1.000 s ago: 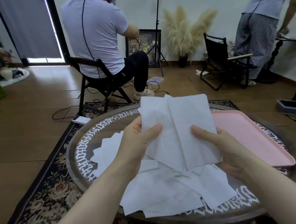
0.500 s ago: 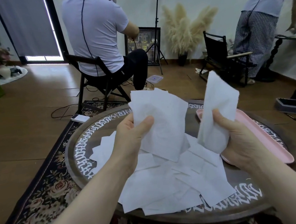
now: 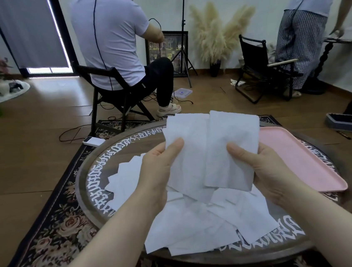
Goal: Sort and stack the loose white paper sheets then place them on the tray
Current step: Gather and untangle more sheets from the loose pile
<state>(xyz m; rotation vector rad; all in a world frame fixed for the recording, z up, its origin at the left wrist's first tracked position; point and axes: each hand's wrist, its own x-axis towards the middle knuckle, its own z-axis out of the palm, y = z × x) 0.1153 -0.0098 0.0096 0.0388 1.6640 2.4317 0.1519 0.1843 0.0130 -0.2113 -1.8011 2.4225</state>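
Above a round table I hold two lots of white paper. My left hand (image 3: 159,174) pinches a small bunch of sheets (image 3: 185,149) between thumb and fingers. My right hand (image 3: 263,167) grips a single sheet (image 3: 230,147) by its right side, and that sheet overlaps the right edge of the left bunch. Under both hands lies a loose pile of white sheets (image 3: 201,222) spread over the tabletop. A pink tray (image 3: 299,155) with nothing visible in it sits at the table's right edge, just right of my right hand.
The round dark table (image 3: 92,174) with white lettering stands on a floral rug (image 3: 51,233). One person sits on a black chair (image 3: 109,90) beyond the table. Another stands at the far right beside a folding chair (image 3: 259,68). A white power bank (image 3: 93,141) lies on the floor.
My right hand pulled a sheet away and up to the right, then brought it back leftward and down against the bunch in my left hand. The pile below has not moved.
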